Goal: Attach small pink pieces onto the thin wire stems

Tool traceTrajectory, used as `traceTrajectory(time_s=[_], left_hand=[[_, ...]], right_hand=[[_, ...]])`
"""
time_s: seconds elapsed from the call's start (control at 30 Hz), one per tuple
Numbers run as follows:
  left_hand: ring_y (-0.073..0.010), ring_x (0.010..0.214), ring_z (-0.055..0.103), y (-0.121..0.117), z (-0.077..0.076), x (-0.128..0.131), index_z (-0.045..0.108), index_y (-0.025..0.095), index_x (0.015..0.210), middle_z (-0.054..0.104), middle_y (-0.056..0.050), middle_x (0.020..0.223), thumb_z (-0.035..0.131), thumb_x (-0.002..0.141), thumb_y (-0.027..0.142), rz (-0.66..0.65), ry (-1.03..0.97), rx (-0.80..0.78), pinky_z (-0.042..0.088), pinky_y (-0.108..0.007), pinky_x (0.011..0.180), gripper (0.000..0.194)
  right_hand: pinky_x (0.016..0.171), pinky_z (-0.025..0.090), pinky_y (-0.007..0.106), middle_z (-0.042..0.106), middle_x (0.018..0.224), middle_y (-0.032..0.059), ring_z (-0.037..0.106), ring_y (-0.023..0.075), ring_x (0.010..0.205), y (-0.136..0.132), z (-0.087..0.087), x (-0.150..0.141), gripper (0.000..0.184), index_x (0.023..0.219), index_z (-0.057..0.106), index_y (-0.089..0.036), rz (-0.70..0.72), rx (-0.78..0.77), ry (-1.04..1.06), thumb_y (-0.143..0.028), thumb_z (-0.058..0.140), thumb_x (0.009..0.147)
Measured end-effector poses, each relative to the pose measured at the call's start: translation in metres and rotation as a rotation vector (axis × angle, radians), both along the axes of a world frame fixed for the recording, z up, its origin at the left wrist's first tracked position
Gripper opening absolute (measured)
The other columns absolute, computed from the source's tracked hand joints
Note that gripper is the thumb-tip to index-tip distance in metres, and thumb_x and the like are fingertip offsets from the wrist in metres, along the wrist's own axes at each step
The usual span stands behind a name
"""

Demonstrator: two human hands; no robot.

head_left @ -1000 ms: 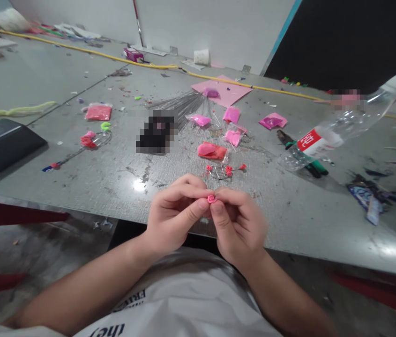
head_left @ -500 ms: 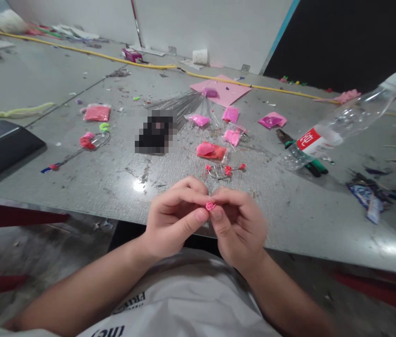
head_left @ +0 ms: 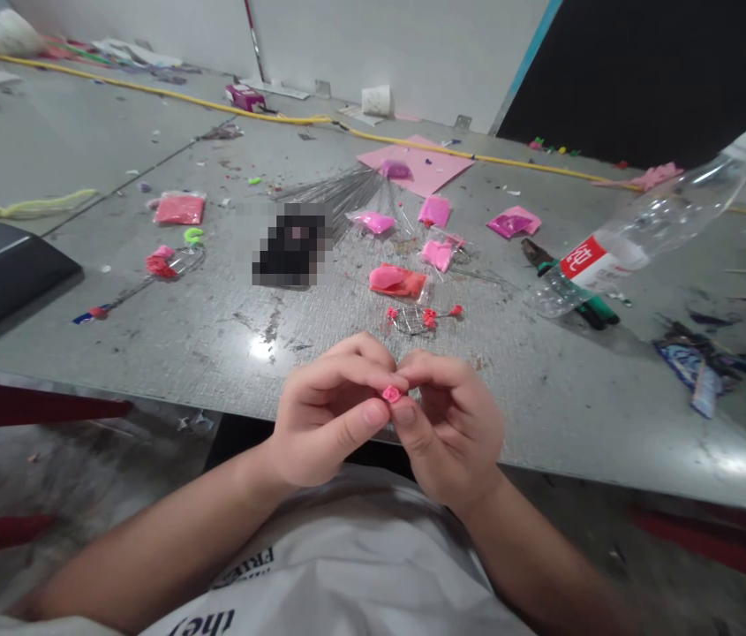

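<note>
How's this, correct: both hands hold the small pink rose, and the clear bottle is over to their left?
Not quite: the head view shows the clear bottle over to their right, not their left. The left hand and right hand do hold the small pink rose.

Grey table (head_left: 227, 362) spread beyond left hand (head_left: 326, 415) and right hand (head_left: 455, 424). White wall (head_left: 439, 57) stood far past both, dark panel (head_left: 664, 79) past right hand. Grey floor (head_left: 140, 473), red furniture (head_left: 28, 405) showed left of left hand. Glare (head_left: 262, 347) hit table.
</note>
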State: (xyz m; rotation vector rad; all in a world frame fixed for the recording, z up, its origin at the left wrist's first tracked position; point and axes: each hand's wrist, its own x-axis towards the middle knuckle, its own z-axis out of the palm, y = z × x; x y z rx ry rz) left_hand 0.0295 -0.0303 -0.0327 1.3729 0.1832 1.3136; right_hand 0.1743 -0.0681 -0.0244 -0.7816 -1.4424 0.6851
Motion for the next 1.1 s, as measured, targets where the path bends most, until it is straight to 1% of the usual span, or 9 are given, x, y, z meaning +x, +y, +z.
traceTrajectory(time_s=[0.33, 0.43, 0.5, 0.63, 0.73, 0.9, 1.03, 1.1], left_hand=[[-0.0174, 0.088, 0.060, 0.0019, -0.0022, 0.0005, 0.079, 0.023, 0.116, 0.059, -0.007, 0.096, 0.063, 0.098, 0.019, -0.047, -0.024, -0.006, 0.057, -0.033, 0.077, 0.024], [-0.0177, 0.090, 0.060, 0.0017, -0.0015, 0.0023, 0.077, 0.023, 0.119, 0.060, -0.007, 0.097, 0.064, 0.098, 0.019, -0.044, -0.036, -0.016, 0.056, -0.033, 0.078, 0.025], [-0.0176, 0.090, 0.060, 0.0020, -0.0012, 0.0034, 0.077, 0.023, 0.116, 0.061, -0.006, 0.095, 0.065, 0.097, 0.018, -0.037, -0.054, -0.023, 0.056, -0.033, 0.078, 0.023], [-0.0175, 0.087, 0.059, 0.0032, -0.0016, 0.0033, 0.077, 0.022, 0.109, 0.061, -0.006, 0.092, 0.065, 0.096, 0.016, -0.076, -0.074, -0.028, 0.054, -0.033, 0.076, 0.018], [-0.0181, 0.087, 0.059, 0.0037, -0.0027, 0.0010, 0.078, 0.022, 0.111, 0.061, -0.007, 0.094, 0.064, 0.098, 0.018, -0.107, -0.061, -0.032, 0.054, -0.035, 0.077, 0.020], [-0.0179, 0.084, 0.059, 0.0032, -0.0040, -0.0020, 0.080, 0.023, 0.113, 0.060, -0.007, 0.094, 0.065, 0.098, 0.023, -0.110, -0.029, -0.026, 0.053, -0.036, 0.074, 0.022], [-0.0174, 0.082, 0.060, 0.0032, -0.0023, -0.0021, 0.081, 0.025, 0.113, 0.061, -0.007, 0.090, 0.066, 0.098, 0.025, -0.121, -0.008, -0.017, 0.053, -0.035, 0.073, 0.021], [-0.0163, 0.080, 0.059, 0.0034, -0.0009, -0.0017, 0.081, 0.026, 0.112, 0.061, -0.006, 0.087, 0.068, 0.097, 0.024, -0.129, 0.000, -0.009, 0.052, -0.035, 0.074, 0.020]], right_hand=[[0.068, 0.051, 0.031, 0.065, 0.086, -0.0017, 0.060, 0.0144, 0.074, 0.0003, -0.0029, 0.0018, 0.024, 0.112, 0.065, -0.027, 0.053, -0.014, 0.050, -0.023, 0.077, 0.091], [0.069, 0.051, 0.032, 0.065, 0.086, -0.0013, 0.061, 0.0147, 0.076, 0.0002, -0.0023, 0.0021, 0.026, 0.113, 0.066, -0.027, 0.059, -0.005, 0.057, -0.020, 0.077, 0.091], [0.070, 0.050, 0.033, 0.065, 0.086, -0.0011, 0.061, 0.0152, 0.076, -0.0001, -0.0017, 0.0023, 0.026, 0.113, 0.066, -0.026, 0.067, 0.002, 0.059, -0.020, 0.077, 0.090], [0.068, 0.049, 0.033, 0.065, 0.083, -0.0017, 0.059, 0.0151, 0.075, -0.0008, -0.0020, 0.0029, 0.022, 0.108, 0.068, -0.027, 0.076, -0.008, 0.068, -0.020, 0.078, 0.090], [0.067, 0.048, 0.032, 0.066, 0.082, -0.0023, 0.058, 0.0142, 0.073, -0.0010, -0.0026, 0.0030, 0.020, 0.104, 0.068, -0.026, 0.102, -0.037, 0.106, -0.020, 0.080, 0.089], [0.066, 0.046, 0.031, 0.064, 0.079, -0.0038, 0.055, 0.0126, 0.071, -0.0011, -0.0024, 0.0023, 0.021, 0.100, 0.068, -0.024, 0.158, -0.041, 0.169, -0.015, 0.082, 0.086], [0.065, 0.044, 0.030, 0.062, 0.077, -0.0050, 0.053, 0.0117, 0.068, -0.0003, -0.0027, 0.0023, 0.021, 0.096, 0.068, -0.024, 0.183, -0.059, 0.216, -0.010, 0.080, 0.086], [0.063, 0.043, 0.030, 0.061, 0.074, -0.0057, 0.053, 0.0111, 0.066, 0.0004, -0.0033, 0.0026, 0.021, 0.092, 0.068, -0.024, 0.192, -0.067, 0.238, -0.010, 0.081, 0.085]])
